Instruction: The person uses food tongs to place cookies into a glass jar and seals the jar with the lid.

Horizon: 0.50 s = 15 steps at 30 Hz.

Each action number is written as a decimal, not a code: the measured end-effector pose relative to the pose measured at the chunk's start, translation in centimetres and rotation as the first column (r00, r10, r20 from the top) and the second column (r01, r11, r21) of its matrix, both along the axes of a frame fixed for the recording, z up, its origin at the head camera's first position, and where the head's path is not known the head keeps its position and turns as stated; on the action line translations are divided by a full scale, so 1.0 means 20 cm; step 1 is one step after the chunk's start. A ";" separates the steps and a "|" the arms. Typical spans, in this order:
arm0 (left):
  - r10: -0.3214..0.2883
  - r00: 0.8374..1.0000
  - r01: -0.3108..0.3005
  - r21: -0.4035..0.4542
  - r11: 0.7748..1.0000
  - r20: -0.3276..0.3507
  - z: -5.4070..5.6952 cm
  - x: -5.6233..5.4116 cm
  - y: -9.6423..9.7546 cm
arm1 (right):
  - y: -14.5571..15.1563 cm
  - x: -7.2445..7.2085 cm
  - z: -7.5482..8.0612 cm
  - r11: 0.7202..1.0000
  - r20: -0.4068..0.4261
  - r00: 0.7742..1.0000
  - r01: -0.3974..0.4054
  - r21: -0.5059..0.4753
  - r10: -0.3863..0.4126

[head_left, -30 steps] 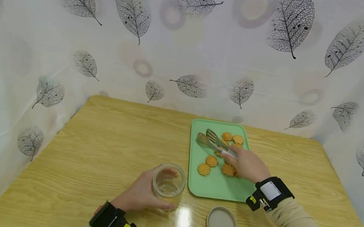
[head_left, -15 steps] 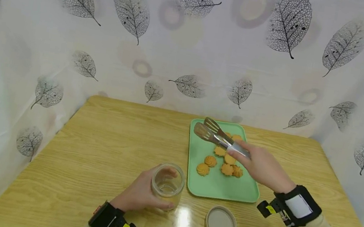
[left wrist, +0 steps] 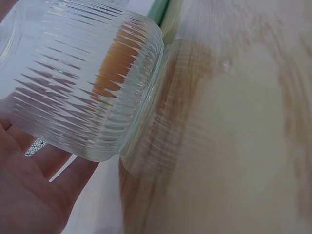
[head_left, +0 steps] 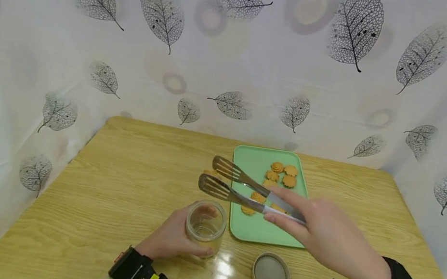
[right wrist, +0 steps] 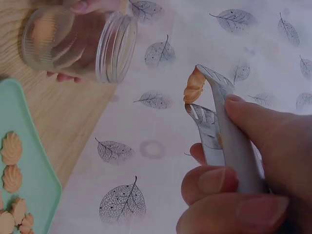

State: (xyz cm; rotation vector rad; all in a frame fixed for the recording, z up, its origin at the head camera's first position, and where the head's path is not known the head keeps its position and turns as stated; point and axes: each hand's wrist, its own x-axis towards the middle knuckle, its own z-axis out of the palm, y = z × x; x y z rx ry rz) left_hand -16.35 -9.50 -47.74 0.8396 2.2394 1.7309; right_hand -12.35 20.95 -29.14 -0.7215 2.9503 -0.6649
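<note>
My right hand grips a pair of metal tongs with slotted ends. Between the tong tips, a golden ridged cookie is pinched, clear of the tray and just beyond the jar's mouth in the head view. My left hand curls round a ribbed glass jar, which stands upright and uncovered on the table. Through its wall an orange-brown patch shows in both wrist views. On the green tray lie several more cookies, partly hidden behind the tongs and right hand.
A round lid lies on the wooden table right of the jar, in front of the tray. Behind and beside the table hangs a pale curtain printed with leaves. Black camera bands sit on both wrists.
My right hand has lifted the tongs off the tray and brought them left and nearer, with a cookie now between the tips. The left hand and jar have stayed put.
</note>
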 end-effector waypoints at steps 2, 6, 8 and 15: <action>-0.002 1.000 0.002 -0.003 1.000 0.008 0.00 0.00 0.00 | -0.01 0.02 -0.01 1.000 0.019 1.000 -0.011 0.009 0.011; 0.007 1.000 -0.007 -0.020 1.000 0.024 0.00 0.00 0.00 | -0.02 0.04 -0.02 1.000 0.046 0.999 -0.020 0.015 0.019; 0.016 0.999 -0.015 -0.028 0.999 0.038 0.00 0.01 0.00 | -0.02 0.05 -0.03 1.000 0.045 0.999 -0.027 0.016 0.026; 0.010 0.999 -0.009 -0.023 1.000 0.040 0.01 0.01 0.00 | -0.03 0.06 -0.11 0.994 0.079 0.993 -0.092 0.054 0.088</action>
